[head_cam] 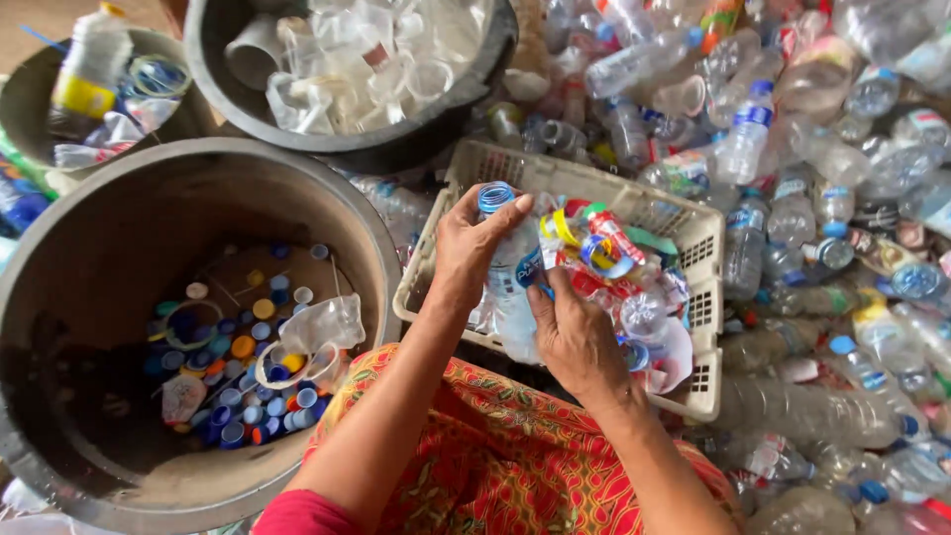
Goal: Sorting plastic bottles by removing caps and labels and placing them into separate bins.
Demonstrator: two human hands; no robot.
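Observation:
My left hand (pixel 474 243) grips the neck of a clear plastic bottle (pixel 515 287), fingers around its blue cap (pixel 494 196). My right hand (pixel 573 335) holds the lower body of the same bottle, at its blue label. The bottle is upright over a cream plastic basket (pixel 693 238) that holds several torn labels and wrappers (pixel 604 253) in red, yellow and blue.
A large dark tub (pixel 119 198) at the left holds several bottle caps (pixel 243 381). A second tub (pixel 218 69) behind holds clear plastic cups. A third (pixel 25 99) at far left holds a bottle. A heap of empty bottles (pixel 822 198) fills the right side. Red patterned cloth (pixel 495 456) covers my lap.

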